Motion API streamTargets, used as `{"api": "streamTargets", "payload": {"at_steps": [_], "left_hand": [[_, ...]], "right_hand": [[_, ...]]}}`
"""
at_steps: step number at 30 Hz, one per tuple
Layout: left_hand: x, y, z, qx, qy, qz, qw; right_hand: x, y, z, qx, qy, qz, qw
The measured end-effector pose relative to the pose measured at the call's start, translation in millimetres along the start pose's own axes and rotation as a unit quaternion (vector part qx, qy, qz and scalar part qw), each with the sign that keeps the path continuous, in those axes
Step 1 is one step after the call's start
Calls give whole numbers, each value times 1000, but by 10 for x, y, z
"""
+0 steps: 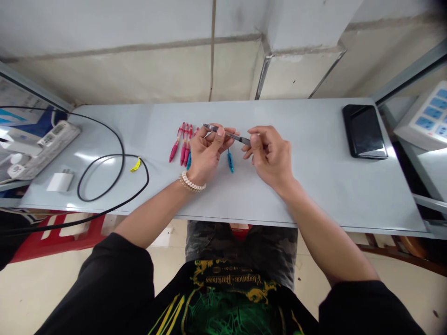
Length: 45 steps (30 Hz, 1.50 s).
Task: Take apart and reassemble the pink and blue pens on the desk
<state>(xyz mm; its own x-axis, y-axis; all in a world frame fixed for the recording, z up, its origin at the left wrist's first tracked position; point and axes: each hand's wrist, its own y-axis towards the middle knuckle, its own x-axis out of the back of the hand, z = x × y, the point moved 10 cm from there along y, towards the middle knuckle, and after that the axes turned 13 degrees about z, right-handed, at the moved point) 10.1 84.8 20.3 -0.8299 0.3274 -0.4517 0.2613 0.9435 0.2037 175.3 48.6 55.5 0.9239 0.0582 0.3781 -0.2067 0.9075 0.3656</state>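
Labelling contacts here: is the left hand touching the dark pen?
Touching: the head view shows the left hand gripping the dark pen between thumb and fingers.

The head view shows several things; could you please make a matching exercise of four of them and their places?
Things:
1. dark pen
2. pink pens
3. white adapter
4. black device

Places:
A. on the right part of the table
B. just left of the left hand
C. held in the left hand
D. beside the black cable

Pairs: 1-C, 2-B, 3-D, 4-A
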Motion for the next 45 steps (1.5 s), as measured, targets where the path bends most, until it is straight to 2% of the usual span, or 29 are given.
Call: {"api": "streamTargets", "payload": {"at_steps": [3,8,10,12,14,17,21,25,28,31,33,34,35,36,38,39,40,41,43,45], "left_hand": [[4,7,-17,0,-6,13,1000],[-65,23,-76,4,34,52,998],[-83,41,-94,9,13,54,998],[-43,65,-98,26,-43,31,998],[56,81,-89,60,-97,-11,993],[226,83,-115,113,-107,-55,986],[353,64,-143,155,-86,-68,982],[341,70,-101,171,-77,-65,980],[361,99,-21,186,-24,-64,980],[463,128,-14,175,154,-72,970],[496,129,-71,140,293,-73,943],[471,127,-116,115,375,-62,918],[419,121,-154,91,463,-43,881],[352,110,-176,73,553,-21,830],[258,78,-166,65,707,12,704],[273,64,-158,78,748,11,659],[311,54,-166,93,771,0,630],[352,50,-186,105,782,-13,614],[407,58,-248,105,780,-37,616],[420,86,-305,75,749,-48,657]], "right_hand": [[-31,18,-7,-1,13,19,1000],[-165,51,-160,-63,131,74,987],[-250,53,-172,-72,147,103,981],[-279,51,-166,-70,121,106,984],[-214,49,-145,-55,69,71,994],[-123,45,-121,-34,15,34,999],[-144,59,-132,-15,-22,54,998],[-260,61,-156,4,-74,96,993],[-357,52,-170,3,-103,139,985],[-501,23,-138,7,-145,212,967],[-643,-18,-128,8,-182,279,943],[-702,-37,-136,5,-201,307,930],[-739,-49,-151,-1,-219,324,921],[-752,-50,-170,-10,-232,330,915],[-719,-28,-209,-32,-247,320,914],[-685,-12,-227,-42,-249,309,917],[-646,3,-245,-52,-251,297,920],[-600,18,-263,-62,-253,281,924],[-491,48,-291,-82,-241,238,938],[-369,70,-296,-92,-195,178,960]]}}
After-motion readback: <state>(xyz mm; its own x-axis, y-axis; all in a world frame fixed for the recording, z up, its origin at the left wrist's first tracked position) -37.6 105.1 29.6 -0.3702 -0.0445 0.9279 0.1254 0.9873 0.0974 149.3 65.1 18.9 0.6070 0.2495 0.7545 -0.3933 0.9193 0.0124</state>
